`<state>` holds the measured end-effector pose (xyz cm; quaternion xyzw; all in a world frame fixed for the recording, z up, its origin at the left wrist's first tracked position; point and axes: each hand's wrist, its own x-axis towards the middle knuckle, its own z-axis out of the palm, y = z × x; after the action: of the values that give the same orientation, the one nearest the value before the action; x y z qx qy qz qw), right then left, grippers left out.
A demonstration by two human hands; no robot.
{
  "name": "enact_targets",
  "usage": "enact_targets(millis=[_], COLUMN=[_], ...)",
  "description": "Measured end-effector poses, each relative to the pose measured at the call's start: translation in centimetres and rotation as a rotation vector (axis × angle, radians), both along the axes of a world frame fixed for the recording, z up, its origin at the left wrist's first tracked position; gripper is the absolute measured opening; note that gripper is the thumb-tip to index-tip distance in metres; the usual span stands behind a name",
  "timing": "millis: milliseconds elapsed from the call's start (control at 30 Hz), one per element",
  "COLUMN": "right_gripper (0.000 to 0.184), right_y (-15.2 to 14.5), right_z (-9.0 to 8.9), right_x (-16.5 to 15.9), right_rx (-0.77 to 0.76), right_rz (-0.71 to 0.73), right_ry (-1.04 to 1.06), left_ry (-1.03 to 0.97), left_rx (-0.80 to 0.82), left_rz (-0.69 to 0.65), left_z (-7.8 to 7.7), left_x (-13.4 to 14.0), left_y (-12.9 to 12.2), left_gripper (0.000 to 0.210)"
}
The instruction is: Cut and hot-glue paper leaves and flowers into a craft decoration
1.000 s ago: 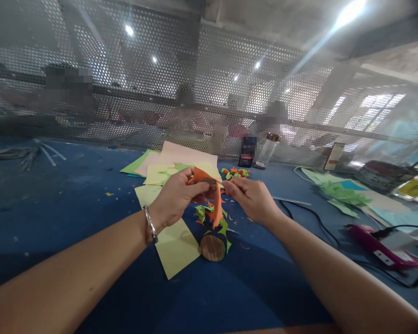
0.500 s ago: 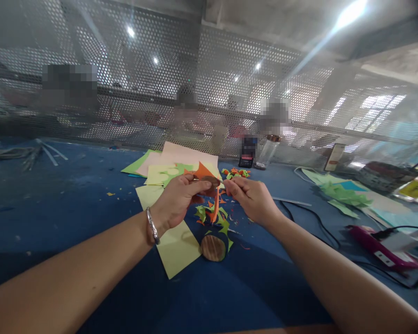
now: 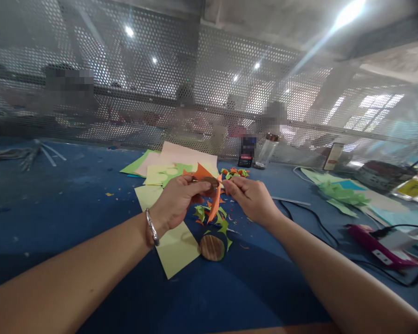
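My left hand is closed on orange paper and a round brown wooden disc pressed against it. A curled orange strip hangs from the disc's right edge. Close on the right, my right hand is closed round a thin tool, mostly hidden in the fingers; its narrow tip meets the paper at the disc's edge. Below the hands, green and orange paper scraps lie beside another wooden disc, which rests partly against a pale yellow sheet.
Stacked coloured sheets lie behind my left hand. A small cut-paper pile, a phone and a glass bottle stand near the perforated metal screen. To the right are a magenta power strip, cables and green paper.
The hanging orange strip has swung slightly left at its lower end, and its upper end now stands out beside the disc. Both hands stay almost in place.
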<state>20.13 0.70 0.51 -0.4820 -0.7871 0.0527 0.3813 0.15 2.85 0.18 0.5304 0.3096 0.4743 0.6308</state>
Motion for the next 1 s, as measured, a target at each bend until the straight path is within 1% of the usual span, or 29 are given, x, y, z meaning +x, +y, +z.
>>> enact_targets(millis=[433,633,733,867,1000], right_gripper=[0.053,0.050,0.050,0.050,0.049], right_y=[-0.12,-0.20,-0.20,-0.20,-0.19], right_z=[0.02,0.04,0.00,0.00,-0.03], right_x=[-0.05,-0.10,-0.06,0.03,0.02], right_rx=[0.006,0.010,0.014,0.028,0.033], right_rz=[0.003,-0.010,-0.018,-0.013,-0.015], right_ry=[-0.034,-0.059,-0.063,-0.074,-0.074], left_ry=[0.035,0.003,-0.006,0.029,0.074], left_rx=[0.013,-0.010,-0.007,0.019,0.043], left_rz=[-0.005,0.005,0.014,0.006,0.031], left_z=[0.07,-0.28,-0.18,0.08,0.06], left_x=[-0.03,-0.15,-0.13,-0.12,-0.18], left_y=[-0.03,0.19,0.12,0.04,0.13], left_gripper=[0.013,0.014,0.013,0.011,0.016])
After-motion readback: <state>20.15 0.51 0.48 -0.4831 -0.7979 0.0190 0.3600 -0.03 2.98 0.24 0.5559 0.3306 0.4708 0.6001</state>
